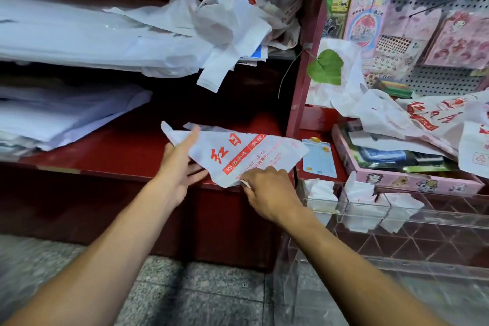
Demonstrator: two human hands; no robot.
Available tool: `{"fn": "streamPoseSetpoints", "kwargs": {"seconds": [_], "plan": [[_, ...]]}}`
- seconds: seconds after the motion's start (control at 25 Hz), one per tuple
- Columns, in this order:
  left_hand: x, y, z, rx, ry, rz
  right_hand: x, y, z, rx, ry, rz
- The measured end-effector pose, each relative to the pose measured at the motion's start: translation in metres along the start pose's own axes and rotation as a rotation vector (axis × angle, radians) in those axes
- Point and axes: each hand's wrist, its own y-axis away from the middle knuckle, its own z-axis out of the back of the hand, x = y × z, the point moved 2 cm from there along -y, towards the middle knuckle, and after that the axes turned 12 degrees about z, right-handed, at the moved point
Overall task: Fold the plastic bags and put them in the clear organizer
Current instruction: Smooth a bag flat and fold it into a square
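Note:
A white plastic bag (238, 155) with red print lies partly folded on the red shelf (119, 156). My left hand (180, 167) has straight fingers laid against the bag's left edge. My right hand (267, 188) pinches the bag's near corner. At the right stands the clear organizer (397, 217), with folded white bags (321, 190) in its compartments. More loose printed bags (423, 116) are heaped at the right, and crumpled bags (232, 21) lie on the upper shelf.
Stacks of white sheets (66, 42) fill the left of both shelves. A pink box (412, 180) of goods sits behind the organizer. Sticker packs (370, 16) hang on a pegboard at upper right. A green leaf (326, 67) dangles by the red post. Grey stone floor (198, 294) lies below.

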Motion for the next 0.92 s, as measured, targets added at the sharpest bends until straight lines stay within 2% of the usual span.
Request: {"fn": "streamPoseSetpoints", "kwargs": {"seconds": [0.16,0.32,0.44,0.56,0.72,0.8,0.92], "plan": [[0.012,-0.015,0.009,-0.170,-0.142,0.027,0.018,-0.008,-0.002,-0.036,-0.068,0.123],[0.016,-0.020,0.019,-0.305,-0.295,-0.070,0.025,-0.009,-0.002,0.075,-0.227,0.273],[0.017,-0.026,0.028,-0.331,-0.342,-0.105,0.010,-0.010,0.004,0.080,-0.148,0.152],[0.015,-0.031,0.035,-0.347,-0.305,-0.140,-0.006,-0.005,-0.002,0.222,0.036,0.034],[0.012,-0.031,0.034,-0.404,-0.307,-0.227,-0.010,-0.005,-0.006,0.135,0.162,0.020],[0.011,-0.035,0.040,-0.409,-0.537,-0.339,-0.006,-0.007,-0.007,0.084,0.189,0.010],[0.016,-0.038,0.057,-0.152,-1.158,-0.466,-0.004,-0.007,-0.010,0.040,0.156,-0.008]]}}
